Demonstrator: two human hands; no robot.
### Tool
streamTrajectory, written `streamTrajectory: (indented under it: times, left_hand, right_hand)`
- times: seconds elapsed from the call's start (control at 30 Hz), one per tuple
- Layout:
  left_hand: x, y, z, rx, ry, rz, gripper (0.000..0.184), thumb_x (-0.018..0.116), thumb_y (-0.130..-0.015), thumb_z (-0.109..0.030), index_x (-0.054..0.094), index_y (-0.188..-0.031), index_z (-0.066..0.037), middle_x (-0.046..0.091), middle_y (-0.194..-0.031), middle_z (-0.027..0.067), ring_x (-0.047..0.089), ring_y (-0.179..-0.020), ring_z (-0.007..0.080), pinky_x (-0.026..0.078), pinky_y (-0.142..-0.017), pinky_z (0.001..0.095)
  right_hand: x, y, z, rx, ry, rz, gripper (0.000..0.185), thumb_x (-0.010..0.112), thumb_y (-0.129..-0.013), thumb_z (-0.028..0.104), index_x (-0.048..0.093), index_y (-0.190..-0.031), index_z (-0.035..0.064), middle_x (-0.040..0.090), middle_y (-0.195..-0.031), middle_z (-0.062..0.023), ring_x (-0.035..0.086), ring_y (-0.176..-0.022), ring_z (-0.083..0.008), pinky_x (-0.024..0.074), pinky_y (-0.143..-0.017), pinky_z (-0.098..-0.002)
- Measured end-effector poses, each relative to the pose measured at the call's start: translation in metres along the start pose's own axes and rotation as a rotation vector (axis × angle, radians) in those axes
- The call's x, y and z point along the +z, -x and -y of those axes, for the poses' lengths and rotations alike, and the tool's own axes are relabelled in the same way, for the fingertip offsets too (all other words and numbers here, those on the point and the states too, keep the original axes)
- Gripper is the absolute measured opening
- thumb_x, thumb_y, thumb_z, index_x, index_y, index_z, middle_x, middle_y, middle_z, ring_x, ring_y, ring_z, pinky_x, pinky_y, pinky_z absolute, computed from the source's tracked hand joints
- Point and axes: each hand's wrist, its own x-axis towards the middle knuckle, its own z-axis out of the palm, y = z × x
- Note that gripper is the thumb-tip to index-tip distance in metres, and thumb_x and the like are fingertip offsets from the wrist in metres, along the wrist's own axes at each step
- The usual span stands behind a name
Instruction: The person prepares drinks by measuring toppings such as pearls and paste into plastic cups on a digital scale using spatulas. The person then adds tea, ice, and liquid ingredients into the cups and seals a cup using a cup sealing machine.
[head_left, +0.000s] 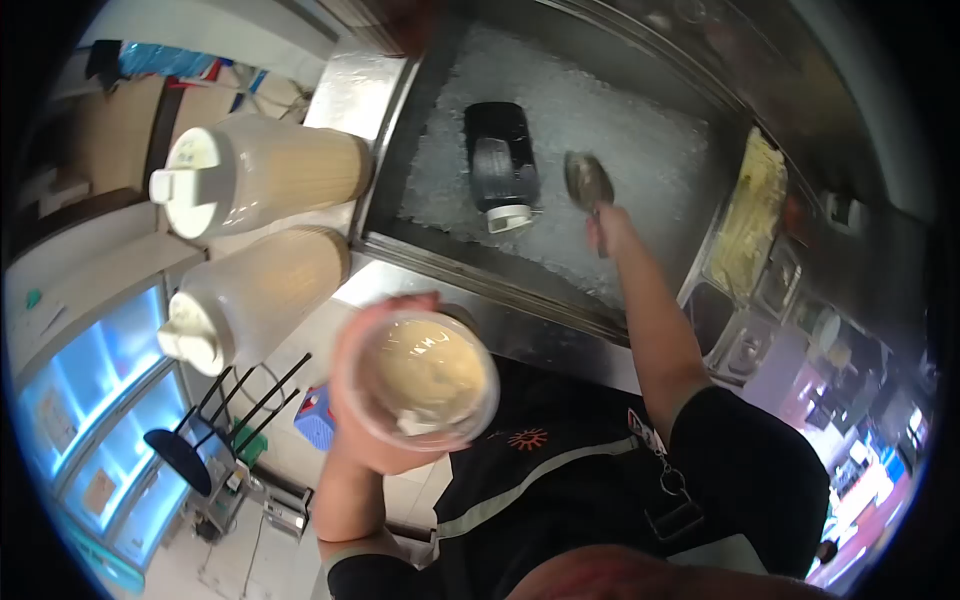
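Note:
My left hand (pixel 360 440) is wrapped round a clear plastic cup (pixel 485 385) with a creamy yellow content, held up close to the camera. Over the ice bin, my right hand (pixel 612 232) grips a metal scoop (pixel 588 180), its bowl above or against the crushed ice (pixel 640 120); whether it holds ice I cannot tell. To the left of the scoop a dark bottle with a white lid (pixel 502 160) lies on the ice.
Two large pitchers (pixel 290 172) (pixel 275 285) with white lids stand left of the bin's metal rim (pixel 480 285). A long tray of yellow food (pixel 745 215) and small metal containers (pixel 745 345) line the right side. A black stool (pixel 185 460) stands at the lower left.

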Motion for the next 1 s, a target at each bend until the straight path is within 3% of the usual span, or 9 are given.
streamTrajectory:
  times: [0.07, 0.2, 0.37, 0.43, 0.57, 0.7, 0.77, 0.83, 1.0]
  left_hand:
    - [-0.014, -0.01, -0.03, 0.037, -0.061, -0.103, 0.115, 0.093, -0.058, -0.037, 0.031, -0.147, 0.002, 0.048, -0.141, 0.0237, 0.05, -0.129, 0.0389, 0.037, -0.111, 0.0509]
    - [-0.04, -0.045, -0.096, 0.124, -0.152, -0.249, 0.11, 0.079, -0.074, -0.047, 0.021, -0.15, 0.008, 0.035, -0.149, 0.0309, 0.041, -0.134, 0.0498, 0.032, -0.114, 0.0541]
    - [-0.072, -0.066, -0.164, 0.113, -0.007, -0.176, 0.098, 0.065, -0.085, -0.042, 0.018, -0.149, 0.015, 0.032, -0.151, 0.0327, 0.035, -0.139, 0.0475, 0.025, -0.118, 0.0504]
    - [-0.081, -0.067, -0.178, 0.124, 0.026, -0.163, 0.092, 0.064, -0.087, -0.04, 0.022, -0.148, 0.014, 0.036, -0.149, 0.0321, 0.039, -0.137, 0.0463, 0.028, -0.117, 0.0494]
    - [-0.075, -0.075, -0.192, 0.16, 0.126, -0.108, 0.084, 0.063, -0.086, -0.04, 0.032, -0.145, 0.011, 0.047, -0.141, 0.0288, 0.046, -0.133, 0.0424, 0.033, -0.114, 0.0474]
    - [-0.059, -0.084, -0.192, 0.097, 0.405, -0.106, 0.071, 0.071, -0.08, -0.023, 0.043, -0.139, 0.004, 0.059, -0.126, 0.0195, 0.058, -0.118, 0.0316, 0.044, -0.103, 0.0462]
    - [-0.049, -0.093, -0.193, 0.035, 0.46, -0.04, 0.07, 0.071, -0.079, -0.021, 0.043, -0.139, 0.003, 0.059, -0.126, 0.0192, 0.058, -0.118, 0.0313, 0.043, -0.104, 0.0461]
    - [-0.044, -0.104, -0.19, 0.049, 0.545, 0.044, 0.07, 0.072, -0.079, -0.018, 0.042, -0.138, 0.003, 0.059, -0.127, 0.019, 0.058, -0.119, 0.0311, 0.043, -0.104, 0.0465]
    - [-0.033, -0.122, -0.177, 0.013, 0.54, 0.153, 0.074, 0.074, -0.077, -0.017, 0.04, -0.139, 0.004, 0.056, -0.133, 0.0202, 0.056, -0.123, 0.0319, 0.039, -0.108, 0.0461]
  right_hand:
    - [0.051, -0.034, 0.029, -0.22, 0.038, -0.217, 0.024, 0.049, -0.098, 0.025, 0.056, -0.1, 0.0019, 0.059, -0.074, -0.0125, 0.054, -0.054, -0.0232, 0.0426, -0.048, -0.0358]
    - [0.09, -0.132, 0.083, -0.703, 0.509, -0.211, 0.03, 0.046, -0.099, 0.024, 0.055, -0.113, -0.0009, 0.06, -0.097, -0.0173, 0.057, -0.08, -0.0281, 0.0445, -0.069, -0.0385]
    - [0.055, -0.165, 0.054, -0.875, 0.656, -0.167, 0.042, 0.042, -0.099, 0.022, 0.054, -0.13, -0.0043, 0.061, -0.125, -0.0234, 0.06, -0.112, -0.0343, 0.0469, -0.095, -0.0419]
    - [0.036, -0.134, 0.032, -0.871, 0.54, -0.262, 0.048, 0.045, -0.095, 0.021, 0.045, -0.132, -0.0105, 0.063, -0.115, -0.028, 0.064, -0.099, -0.0407, 0.0491, -0.089, -0.0446]
    - [0.031, -0.085, -0.021, -1.007, 0.356, -0.337, 0.04, 0.047, -0.092, 0.019, 0.053, -0.121, -0.0065, 0.067, -0.095, -0.0243, 0.067, -0.083, -0.034, 0.0522, -0.078, -0.0431]
    - [0.007, -0.023, -0.051, -0.612, 0.278, -0.071, 0.023, 0.047, -0.091, 0.017, 0.052, -0.1, -0.0029, 0.061, -0.073, -0.0157, 0.062, -0.061, -0.0298, 0.0495, -0.056, -0.0448]
    - [-0.017, -0.04, -0.064, -0.802, 0.362, -0.084, 0.019, 0.046, -0.092, 0.017, 0.052, -0.098, -0.0005, 0.058, -0.065, -0.0125, 0.057, -0.05, -0.0241, 0.0449, -0.044, -0.0404]
    - [-0.039, 0.104, -0.038, -0.733, 0.277, 0.059, 0.015, 0.045, -0.091, 0.016, 0.052, -0.096, 0.0026, 0.055, -0.059, -0.01, 0.052, -0.042, -0.0192, 0.0386, -0.035, -0.0356]
    - [-0.095, 0.242, 0.019, -0.834, 0.344, 0.053, 0.014, 0.043, -0.092, 0.014, 0.051, -0.101, 0.0066, 0.051, -0.057, -0.0065, 0.045, -0.037, -0.0161, 0.0345, -0.032, -0.032]
